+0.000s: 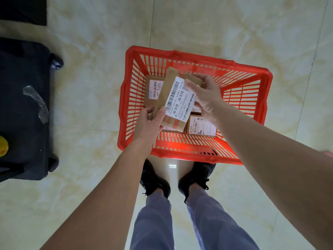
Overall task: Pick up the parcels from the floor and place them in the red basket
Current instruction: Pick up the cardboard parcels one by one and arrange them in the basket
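Note:
A red slatted basket stands on the floor just beyond my feet. Above its middle I hold a brown cardboard parcel with a white "J6-S10" label, tilted. My left hand grips its near lower corner, and my right hand holds its far upper end with curled fingers. Inside the basket lie other labelled parcels: one at the far left and one at the near right. More are partly hidden under the held parcel and my hands.
A black wheeled suitcase with a strip of clear tape lies on the floor at the left. A dark mat sits at the top left. My black shoes stand right against the basket's near rim. Glossy beige tiles surround the basket.

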